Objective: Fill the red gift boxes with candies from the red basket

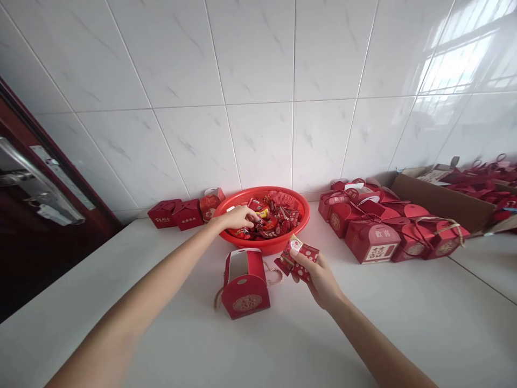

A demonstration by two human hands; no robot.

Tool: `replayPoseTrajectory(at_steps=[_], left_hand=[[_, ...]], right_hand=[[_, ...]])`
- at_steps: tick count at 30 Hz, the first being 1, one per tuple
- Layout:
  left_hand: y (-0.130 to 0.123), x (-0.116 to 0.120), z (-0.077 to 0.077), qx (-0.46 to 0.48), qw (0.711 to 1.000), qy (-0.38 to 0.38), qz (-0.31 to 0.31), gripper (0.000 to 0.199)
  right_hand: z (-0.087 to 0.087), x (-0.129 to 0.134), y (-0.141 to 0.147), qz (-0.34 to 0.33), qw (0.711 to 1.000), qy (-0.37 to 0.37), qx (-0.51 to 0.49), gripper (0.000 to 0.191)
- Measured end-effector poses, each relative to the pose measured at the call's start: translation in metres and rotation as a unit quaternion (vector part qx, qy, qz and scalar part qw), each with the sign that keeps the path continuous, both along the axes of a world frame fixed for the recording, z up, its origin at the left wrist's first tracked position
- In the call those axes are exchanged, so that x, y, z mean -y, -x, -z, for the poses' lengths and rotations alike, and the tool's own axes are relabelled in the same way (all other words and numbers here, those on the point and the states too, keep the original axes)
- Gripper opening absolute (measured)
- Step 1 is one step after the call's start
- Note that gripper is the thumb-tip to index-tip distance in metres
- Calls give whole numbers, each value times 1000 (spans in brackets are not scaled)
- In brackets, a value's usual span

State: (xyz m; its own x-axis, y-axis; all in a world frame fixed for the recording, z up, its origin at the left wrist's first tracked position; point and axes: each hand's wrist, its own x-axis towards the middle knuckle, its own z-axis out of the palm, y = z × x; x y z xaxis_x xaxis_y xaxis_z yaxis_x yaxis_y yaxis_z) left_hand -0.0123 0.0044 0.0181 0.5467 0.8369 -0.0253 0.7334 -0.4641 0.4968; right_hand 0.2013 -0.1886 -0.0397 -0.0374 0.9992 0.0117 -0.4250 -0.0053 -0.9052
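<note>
My left hand (pixel 239 216) reaches over the near left rim of a red plastic basket (pixel 304 218), its bent fingers closed down among wrapped candies (pixel 274 223). Whether one is pinched there, I cannot make out. In front of the basket, my right hand (pixel 317 275) grips several red wrapped candies (pixel 297 258), some with white dots, under the thumb. Between my arms stands a red gift box (pixel 246 293) with its top open and a gold emblem on the front. Twisted rope handles (pixel 275 276) hang at its sides.
Several red boxes (pixel 374 240) with cords crowd the counter at right, beside a cardboard carton (pixel 444 196) of red items. Small red boxes (pixel 188 214) sit left of the basket. A tiled wall (pixel 258 140) rises behind; a dark door (pixel 44 205) is at far left.
</note>
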Motion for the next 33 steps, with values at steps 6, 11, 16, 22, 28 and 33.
replayPoseTrajectory(at_steps=[6,11,16,22,28,33], left_hand=[[-10,-6,11,32,999,10,-3,20],[-6,-6,12,121,992,37,-21,37],[-6,-3,10,197,978,64,-30,46],[-3,-7,10,235,965,43,-104,38],[5,-14,10,166,967,-42,-190,23],[12,-8,-3,58,974,-91,-198,19]], right_hand=[[0,0,-1,-3,1000,1,1,39],[1,-2,-2,-7,1000,2,1,37],[5,-3,-3,-9,1000,5,4,36],[7,-5,-3,-4,1000,3,2,38],[5,-2,-3,-6,1000,7,-11,37],[3,-2,-2,-2,1000,15,-11,40]])
